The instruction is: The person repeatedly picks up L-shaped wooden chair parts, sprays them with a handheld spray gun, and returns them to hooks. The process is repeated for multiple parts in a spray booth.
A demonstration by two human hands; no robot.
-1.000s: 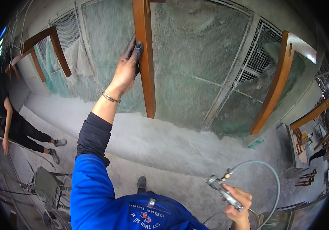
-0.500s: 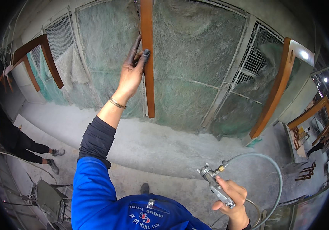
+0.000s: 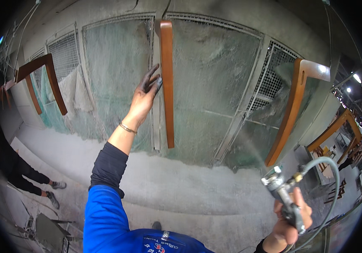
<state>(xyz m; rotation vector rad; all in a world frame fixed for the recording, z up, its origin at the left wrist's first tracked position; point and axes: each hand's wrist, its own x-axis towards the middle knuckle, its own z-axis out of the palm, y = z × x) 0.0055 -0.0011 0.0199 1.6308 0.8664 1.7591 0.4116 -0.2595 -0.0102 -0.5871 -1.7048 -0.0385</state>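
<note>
The left hand (image 3: 144, 96) is raised, fingers loosely spread, just beside an upright wooden frame (image 3: 167, 88); contact cannot be told. The frame is in front of the dusty wall panels (image 3: 214, 76). The right hand (image 3: 292, 221), well apart, is clamped around a spray gun (image 3: 283, 194) emitting fine mist. A grey hose (image 3: 337, 179) connects to the gun.

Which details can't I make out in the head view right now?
All in the head view:
- Spray gun: trigger position, covered by the right hand; fine detail is blurred.
- Left hand: whether it touches the middle wood piece; one viewpoint leaves depth unclear.
- Hose: far end, cut off by the lower edge.
- Co-worker: hands, lost near the dark left rim.
</note>
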